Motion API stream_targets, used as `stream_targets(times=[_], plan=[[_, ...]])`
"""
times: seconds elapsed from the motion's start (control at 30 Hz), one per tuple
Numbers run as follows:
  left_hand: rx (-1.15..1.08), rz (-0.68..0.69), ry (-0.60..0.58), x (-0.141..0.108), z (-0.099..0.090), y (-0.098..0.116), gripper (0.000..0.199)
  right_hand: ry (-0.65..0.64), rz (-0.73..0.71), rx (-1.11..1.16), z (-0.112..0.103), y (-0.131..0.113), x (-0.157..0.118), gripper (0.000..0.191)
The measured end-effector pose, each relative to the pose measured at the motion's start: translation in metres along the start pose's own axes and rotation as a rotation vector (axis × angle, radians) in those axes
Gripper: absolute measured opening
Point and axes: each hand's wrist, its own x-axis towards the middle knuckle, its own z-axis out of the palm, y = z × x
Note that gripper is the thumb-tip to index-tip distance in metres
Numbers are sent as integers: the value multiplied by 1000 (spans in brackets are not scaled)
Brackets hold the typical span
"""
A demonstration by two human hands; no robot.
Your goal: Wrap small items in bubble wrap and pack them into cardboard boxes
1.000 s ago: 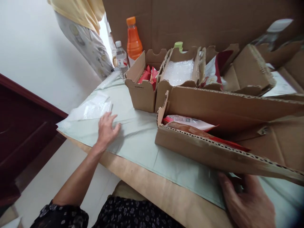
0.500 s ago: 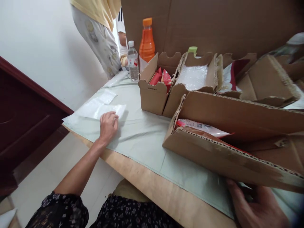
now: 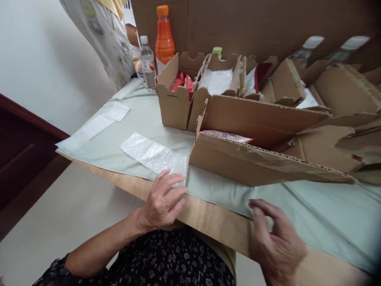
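Observation:
A clear bubble wrap bag (image 3: 154, 153) lies slantwise on the pale green cloth near the table's front edge. My left hand (image 3: 163, 198) is closed on its near right end, with the fingers over the top. To the right, my right hand (image 3: 276, 234) hovers at the front edge of the table, fingers curled and thumb and forefinger tips close together; I see nothing between them. Just beyond it stands a long cardboard box (image 3: 232, 159) with a plastic packet (image 3: 228, 136) inside.
More bubble wrap pieces (image 3: 102, 123) lie at the left. Behind the long box are cardboard bins, one with red packets (image 3: 182, 82), one with bubble wrap (image 3: 216, 80). A water bottle (image 3: 148, 65) and an orange bottle (image 3: 164, 39) stand at the back. Another person (image 3: 101, 35) stands beyond.
My left hand has brought a bubble wrap bag from the left pile towards me and to the right. My right hand has come away from beside the long box. The view has shifted right.

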Motion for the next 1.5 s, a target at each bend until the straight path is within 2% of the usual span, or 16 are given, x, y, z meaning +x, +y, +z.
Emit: stream_targets(times=[0.1,0.27,0.33,0.43,0.53,0.6,0.7,0.8,0.87,1.07,1.13,1.2,1.3,1.37,1.43,1.5], plan=[[112,-146,39,3,-13,-26,24,-227,-208,127,16,-27,-1,14],[221,-344,-58,-8,-21,-73,22,-437,-405,97,62,-84,28,29],[220,-362,-69,-15,-19,-80,22,-599,-422,-38,82,-103,41,39],[216,-367,-53,-20,-16,-81,20,-817,-352,-285,107,-120,56,52],[224,-352,-59,-18,-16,-80,18,-902,-278,-406,119,-119,60,34],[234,-330,-73,-17,-16,-81,18,-886,-278,-340,118,-111,58,22],[242,-322,-58,-16,-16,-83,17,-791,-301,-7,103,-94,52,26],[228,-325,-9,-16,-18,-81,13,-715,-245,306,73,-74,45,25],[201,-296,0,-16,-21,-74,12,-697,-181,369,49,-59,42,24],[108,-190,-133,-7,-21,-38,10,-574,-43,204,-12,6,33,24],[73,-152,-198,-3,-17,-27,8,-462,34,54,-27,26,29,25],[48,-113,-237,1,-12,-19,6,-270,97,-113,-42,38,24,26],[26,-83,-249,8,-6,-9,6,34,116,-249,-58,31,17,23],[11,-77,-246,13,-2,-2,9,124,63,-221,-58,12,11,16],[-2,-67,-254,17,6,6,14,73,-64,-138,-44,-10,3,15],[-19,-41,-302,20,17,16,23,-112,-218,-77,-19,-30,-4,22]])
